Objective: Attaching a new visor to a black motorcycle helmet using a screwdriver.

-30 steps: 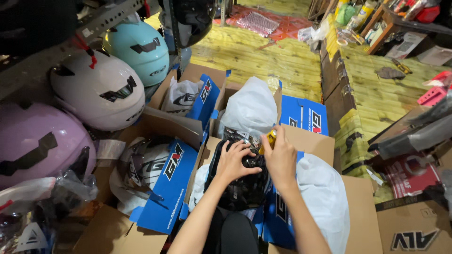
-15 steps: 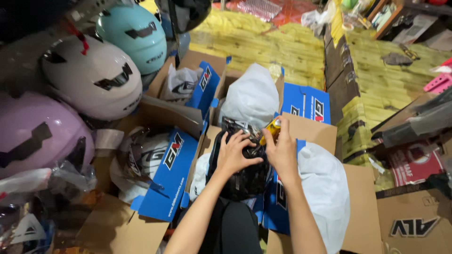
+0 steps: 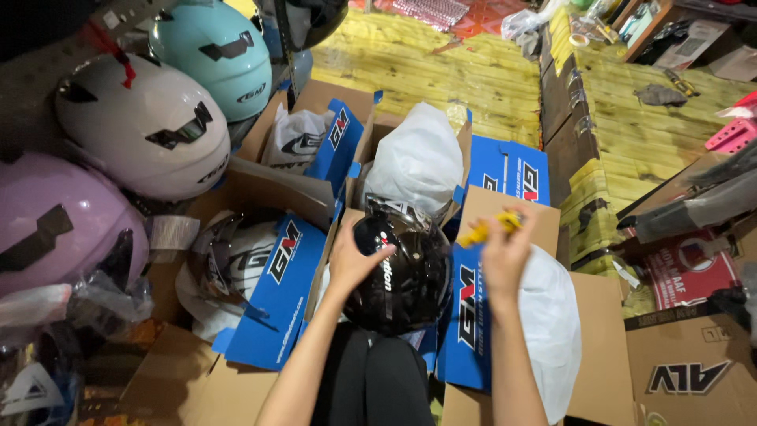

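A glossy black helmet (image 3: 398,272) rests against my lap between open cardboard boxes. My left hand (image 3: 352,256) lies on its left side, fingers spread over the shell. My right hand (image 3: 505,251) is raised to the right of the helmet and pinches a small yellow object (image 3: 487,229), blurred by motion. Just right of that hand a white bag-wrapped helmet (image 3: 552,331) lies in a box.
Open blue-flapped cardboard boxes (image 3: 280,276) surround me, holding white bagged helmets (image 3: 416,162). On a rack at the left sit a white helmet (image 3: 146,130), a teal helmet (image 3: 217,51) and a lilac helmet (image 3: 55,229). More cartons (image 3: 694,371) stand at the right.
The black helmet has come up and turned so its shell shows. My right hand has pulled away to the right with the yellow object; the left hand stays on the helmet.
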